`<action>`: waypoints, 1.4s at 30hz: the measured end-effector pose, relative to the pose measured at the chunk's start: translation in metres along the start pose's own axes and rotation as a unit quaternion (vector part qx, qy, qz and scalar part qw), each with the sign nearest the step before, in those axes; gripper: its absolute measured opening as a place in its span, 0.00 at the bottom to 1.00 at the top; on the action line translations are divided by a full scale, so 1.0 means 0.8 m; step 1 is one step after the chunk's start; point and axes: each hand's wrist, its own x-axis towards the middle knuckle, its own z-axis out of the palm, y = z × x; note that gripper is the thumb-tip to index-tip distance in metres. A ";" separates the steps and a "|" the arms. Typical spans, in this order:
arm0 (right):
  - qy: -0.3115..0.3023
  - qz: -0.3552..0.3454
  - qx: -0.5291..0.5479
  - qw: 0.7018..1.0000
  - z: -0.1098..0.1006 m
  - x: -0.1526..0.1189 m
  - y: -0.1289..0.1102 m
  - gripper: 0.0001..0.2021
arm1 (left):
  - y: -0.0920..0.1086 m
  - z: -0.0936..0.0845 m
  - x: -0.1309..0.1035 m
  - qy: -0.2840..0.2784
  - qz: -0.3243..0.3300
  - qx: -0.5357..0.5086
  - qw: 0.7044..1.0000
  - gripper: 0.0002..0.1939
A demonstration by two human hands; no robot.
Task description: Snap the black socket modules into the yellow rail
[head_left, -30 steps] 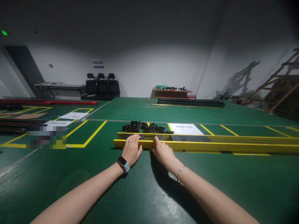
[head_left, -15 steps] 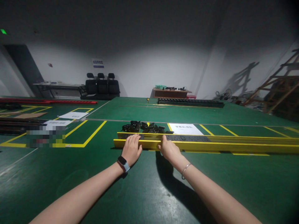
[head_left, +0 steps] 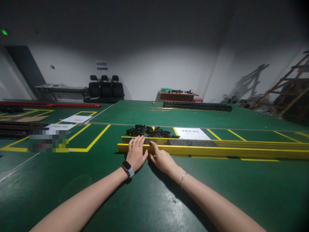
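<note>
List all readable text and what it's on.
"成品存放区": wall sign; blue strip beneath unreadable.
"穿模块-": white sheet behind yellow rail; rest blurred.
Too blurred or small: far-left sheet, near-left sheet, green sign, marks on black insert.

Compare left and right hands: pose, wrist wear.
Left hand drapes several fingers over the yellow channel; right hand extends its index finger there.
Left wears a watch; right, a thin bracelet.
Both are ungloved, at the same channel end.

Socket modules (head_left: 200, 143) sit in the channel (head_left: 217, 152), behind which loose parts (head_left: 157, 133) lie left of a sheet (head_left: 191, 133).
</note>
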 end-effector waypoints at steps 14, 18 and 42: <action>-0.006 -0.023 -0.018 1.000 0.004 0.011 -0.010 0.26 | -0.007 0.010 -0.004 0.004 -0.046 0.046 0.998 0.31; 0.004 0.005 -0.062 0.998 0.003 0.010 -0.012 0.24 | -0.005 0.009 -0.005 0.006 -0.037 0.060 0.997 0.31; 0.020 0.114 -0.126 0.985 -0.017 -0.005 -0.002 0.16 | 0.002 0.003 -0.005 -0.007 -0.034 0.127 0.991 0.27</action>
